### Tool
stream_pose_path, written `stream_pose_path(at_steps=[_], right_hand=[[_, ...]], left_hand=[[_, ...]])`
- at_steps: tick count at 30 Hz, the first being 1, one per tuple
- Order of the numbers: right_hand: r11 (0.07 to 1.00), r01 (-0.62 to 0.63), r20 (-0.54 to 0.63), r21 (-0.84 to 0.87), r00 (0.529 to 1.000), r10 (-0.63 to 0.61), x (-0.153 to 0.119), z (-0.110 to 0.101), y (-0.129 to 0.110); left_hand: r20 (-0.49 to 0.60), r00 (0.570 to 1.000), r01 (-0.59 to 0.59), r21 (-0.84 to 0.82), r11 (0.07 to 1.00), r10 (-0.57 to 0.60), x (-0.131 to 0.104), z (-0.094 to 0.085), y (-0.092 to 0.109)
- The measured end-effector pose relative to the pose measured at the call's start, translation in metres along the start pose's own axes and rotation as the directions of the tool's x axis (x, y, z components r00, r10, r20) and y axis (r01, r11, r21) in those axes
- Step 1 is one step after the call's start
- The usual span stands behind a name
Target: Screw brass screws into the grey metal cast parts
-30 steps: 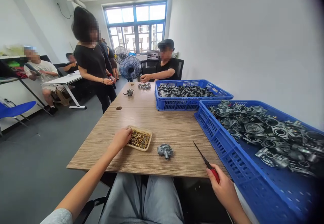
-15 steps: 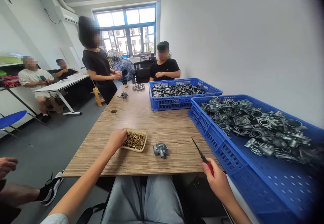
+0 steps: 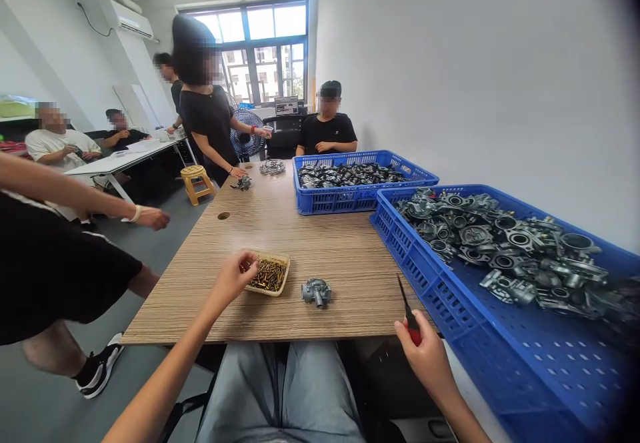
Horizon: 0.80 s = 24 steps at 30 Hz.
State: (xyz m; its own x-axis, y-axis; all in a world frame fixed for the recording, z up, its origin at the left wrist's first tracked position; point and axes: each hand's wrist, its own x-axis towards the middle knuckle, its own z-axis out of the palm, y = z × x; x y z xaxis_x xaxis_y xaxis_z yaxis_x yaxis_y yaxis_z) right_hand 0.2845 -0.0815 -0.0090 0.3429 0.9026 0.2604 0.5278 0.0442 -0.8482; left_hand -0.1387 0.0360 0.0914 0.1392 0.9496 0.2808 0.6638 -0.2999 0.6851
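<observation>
My left hand (image 3: 237, 279) is at the left rim of a cream tray (image 3: 281, 290) full of small brass carburetor jets (image 3: 271, 273). Its thumb and fingers are curled into a pinch; whatever they hold is too small to make out. A grey metal carburetor body (image 3: 316, 293) lies on the wooden table, right of the tray. My right hand (image 3: 427, 349) is closed around the red and black handle of a screwdriver (image 3: 404, 296) at the table's front edge. The dark shaft points up and away from me.
Two blue crates, a near one (image 3: 420, 266) and a far one (image 3: 345, 204), hold many carburetor bodies on the right. More metal parts (image 3: 273, 168) lie at the table's far end. A person stands there, another sits behind the far crate, and a person's arm (image 3: 100, 196) reaches in at left.
My left hand has lifted slightly, its fingers now showing above the jets. The screwdriver has tilted more upright. At left a person has risen and come closer; the standing person leans onto the table.
</observation>
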Motion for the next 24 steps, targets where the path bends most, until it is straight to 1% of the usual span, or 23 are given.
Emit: stream_pose_path(at_steps=[1, 2, 3, 4, 5, 6, 7, 9, 10, 11, 13, 15, 17, 21, 23, 24], right_hand=[[0.999, -0.013, 0.015, 0.051, 1.0, 0.012, -0.006, 0.005, -0.007], [0.993, -0.031, 0.053, 0.112, 0.998, 0.025, -0.014, 0.011, -0.016], [0.982, -0.069, 0.122, 0.177, 0.991, 0.048, -0.024, 0.018, -0.025], [0.961, -0.137, 0.217, 0.241, 0.972, 0.084, -0.036, 0.027, -0.033], [0.927, -0.216, 0.311, 0.305, 0.943, 0.118, -0.049, 0.036, -0.042], [0.884, -0.299, 0.403, 0.359, 0.904, 0.141, -0.063, 0.045, -0.049], [0.833, -0.38, 0.499, 0.402, 0.854, 0.148, -0.076, 0.053, -0.056], [0.71, -0.532, 0.664, 0.462, 0.738, 0.121, -0.097, 0.067, -0.065], [0.654, -0.593, 0.709, 0.469, 0.695, 0.123, -0.105, 0.071, -0.068], [0.608, -0.644, 0.745, 0.465, 0.656, 0.125, -0.11, 0.074, -0.07], [0.55, -0.71, 0.789, 0.439, 0.598, 0.142, -0.116, 0.075, -0.072], [0.524, -0.747, 0.821, 0.409, 0.552, 0.147, -0.118, 0.076, -0.071], [0.496, -0.776, 0.841, 0.389, 0.52, 0.153, -0.12, 0.077, -0.069], [0.425, -0.839, 0.864, 0.339, 0.456, 0.213, -0.129, 0.083, -0.063], [0.413, -0.856, 0.873, 0.312, 0.429, 0.23, -0.134, 0.086, -0.062], [0.408, -0.86, 0.875, 0.307, 0.424, 0.234, -0.136, 0.087, -0.062]], left_hand=[[0.015, 1.0, 0.02, -0.172, 0.985, -0.017, -0.01, 0.008, 0.007], [0.018, 0.999, 0.048, -0.327, 0.944, -0.045, -0.022, 0.019, 0.015], [0.04, 0.997, 0.083, -0.444, 0.892, -0.073, -0.036, 0.031, 0.024], [0.078, 0.993, 0.121, -0.529, 0.84, -0.094, -0.051, 0.045, 0.033], [0.117, 0.988, 0.154, -0.585, 0.796, -0.105, -0.068, 0.059, 0.042], [0.155, 0.982, 0.182, -0.614, 0.768, -0.109, -0.086, 0.074, 0.05], [0.192, 0.975, 0.206, -0.624, 0.753, -0.107, -0.104, 0.087, 0.058], [0.253, 0.96, 0.25, -0.588, 0.769, -0.119, -0.137, 0.109, 0.071], [0.276, 0.952, 0.272, -0.551, 0.789, -0.135, -0.151, 0.118, 0.075], [0.293, 0.944, 0.289, -0.518, 0.805, -0.15, -0.163, 0.124, 0.078], [0.316, 0.934, 0.304, -0.469, 0.829, -0.164, -0.18, 0.131, 0.08], [0.298, 0.942, 0.281, -0.437, 0.855, -0.157, -0.19, 0.134, 0.079], [0.27, 0.955, 0.225, -0.403, 0.887, -0.12, -0.195, 0.134, 0.076], [0.199, 0.98, 0.072, -0.303, 0.95, -0.011, -0.2, 0.136, 0.069], [0.156, 0.987, -0.01, -0.244, 0.97, 0.049, -0.204, 0.141, 0.066], [0.127, 0.989, -0.047, -0.218, 0.975, 0.076, -0.206, 0.145, 0.065]])
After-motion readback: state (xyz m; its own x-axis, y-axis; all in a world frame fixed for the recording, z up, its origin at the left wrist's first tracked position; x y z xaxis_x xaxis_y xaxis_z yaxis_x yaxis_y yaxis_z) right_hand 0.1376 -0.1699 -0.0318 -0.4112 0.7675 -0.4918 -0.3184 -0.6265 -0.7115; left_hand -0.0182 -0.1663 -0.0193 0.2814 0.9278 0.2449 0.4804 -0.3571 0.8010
